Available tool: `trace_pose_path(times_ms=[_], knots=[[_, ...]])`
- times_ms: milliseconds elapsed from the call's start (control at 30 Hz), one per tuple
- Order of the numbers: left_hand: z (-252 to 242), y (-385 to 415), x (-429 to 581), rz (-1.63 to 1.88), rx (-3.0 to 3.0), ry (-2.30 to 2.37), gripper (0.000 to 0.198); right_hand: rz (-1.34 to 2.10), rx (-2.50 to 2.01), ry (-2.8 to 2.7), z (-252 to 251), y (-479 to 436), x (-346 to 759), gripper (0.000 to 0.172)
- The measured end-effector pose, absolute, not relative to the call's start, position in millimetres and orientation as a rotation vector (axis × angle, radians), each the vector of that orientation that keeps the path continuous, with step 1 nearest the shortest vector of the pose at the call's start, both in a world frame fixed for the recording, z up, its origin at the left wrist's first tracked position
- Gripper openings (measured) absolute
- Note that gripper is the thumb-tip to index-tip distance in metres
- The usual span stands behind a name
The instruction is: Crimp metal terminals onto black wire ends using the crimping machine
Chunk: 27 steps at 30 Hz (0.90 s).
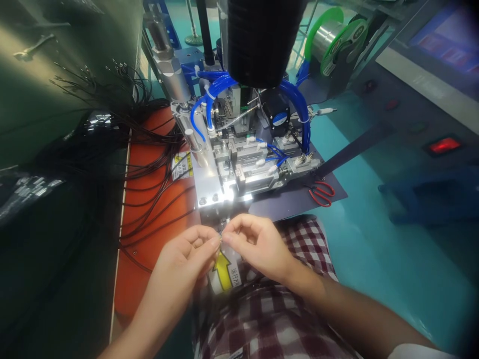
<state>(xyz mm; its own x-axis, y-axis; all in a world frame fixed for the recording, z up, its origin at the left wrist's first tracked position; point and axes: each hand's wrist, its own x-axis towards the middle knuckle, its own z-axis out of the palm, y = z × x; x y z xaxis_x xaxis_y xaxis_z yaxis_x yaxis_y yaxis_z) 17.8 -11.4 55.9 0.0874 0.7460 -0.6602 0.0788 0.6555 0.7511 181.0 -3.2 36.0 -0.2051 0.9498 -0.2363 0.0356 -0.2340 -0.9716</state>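
My left hand [187, 252] and my right hand [258, 244] meet fingertip to fingertip just in front of the machine [228, 184]. Both are closed in a pinch, thumb against forefinger. Between the tips sits something tiny, with a small metallic glint; it is too small to name. Below the fingers lies a plate bearing a yellow arrow label [223, 273]. The machine's bright metal front block stands right beyond my fingertips, with metal slides and blue air hoses [220, 82] behind it.
Black cables [157, 194] spread over an orange surface [149, 259] at the left. Red-handled cutters [322, 194] lie on the dark plate to the right. A green-rimmed wire spool [327, 42] hangs at the back. A black cylinder [262, 45] overhangs the machine. A wrench [33, 48] lies far left.
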Motion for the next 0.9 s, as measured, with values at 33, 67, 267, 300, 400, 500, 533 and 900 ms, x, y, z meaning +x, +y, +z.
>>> trace_pose_path(times_ms=[33,67,267,300,400,500,533,900], knots=[[56,-12,17,0.567,0.760,1.418,0.038,1.505,-1.290,-1.290,36,-4,181,0.013],[56,-13,17,0.562,0.779,1.419,0.039,1.459,-1.295,-1.343,37,-4,181,0.012],[61,-14,18,0.645,1.060,1.490,0.037,1.117,-1.275,-1.648,43,-5,182,0.013],[61,-13,18,0.656,1.084,1.492,0.037,1.156,-1.277,-1.614,42,-5,181,0.012],[59,-10,17,0.585,0.970,1.434,0.039,1.530,-1.286,-1.344,40,-3,180,0.012],[55,-7,14,0.524,0.875,1.407,0.041,1.781,-1.260,-1.151,38,-1,181,0.012],[54,-6,13,0.518,0.870,1.416,0.041,1.784,-1.256,-1.147,37,0,182,0.013],[57,-4,15,0.490,0.865,1.448,0.038,1.149,-1.258,-1.862,48,5,191,0.017]])
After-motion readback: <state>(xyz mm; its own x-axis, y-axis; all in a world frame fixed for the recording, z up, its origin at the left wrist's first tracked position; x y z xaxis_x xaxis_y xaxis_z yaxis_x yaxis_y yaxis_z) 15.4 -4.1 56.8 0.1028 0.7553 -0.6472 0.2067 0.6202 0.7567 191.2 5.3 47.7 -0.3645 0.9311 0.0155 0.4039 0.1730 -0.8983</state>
